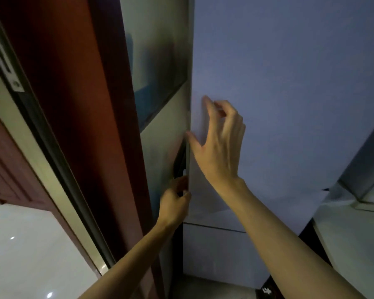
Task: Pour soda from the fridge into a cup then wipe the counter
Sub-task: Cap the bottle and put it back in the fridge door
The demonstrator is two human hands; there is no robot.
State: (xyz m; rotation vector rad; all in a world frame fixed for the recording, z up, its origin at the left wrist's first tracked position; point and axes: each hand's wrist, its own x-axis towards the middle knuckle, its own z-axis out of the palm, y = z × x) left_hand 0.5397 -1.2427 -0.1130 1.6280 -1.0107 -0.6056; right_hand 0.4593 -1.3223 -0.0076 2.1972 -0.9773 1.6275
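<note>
A tall pale fridge fills the middle and right of the head view; its upper door (289,83) is a plain flat panel. My left hand (176,200) curls around the door's left edge low down, fingers hooked into the dark gap there. My right hand (218,139) lies against the door face higher up, thumb at the same edge, fingers bent and apart. A lower fridge door (216,255) sits beneath a thin seam. No soda, cup or cloth is in view.
A dark red-brown door frame (84,104) stands close on the left, with a metal strike plate (7,67) and glossy white floor (30,255) beyond. A pale counter edge (350,234) and a grey box-like appliance (367,169) lie to the right.
</note>
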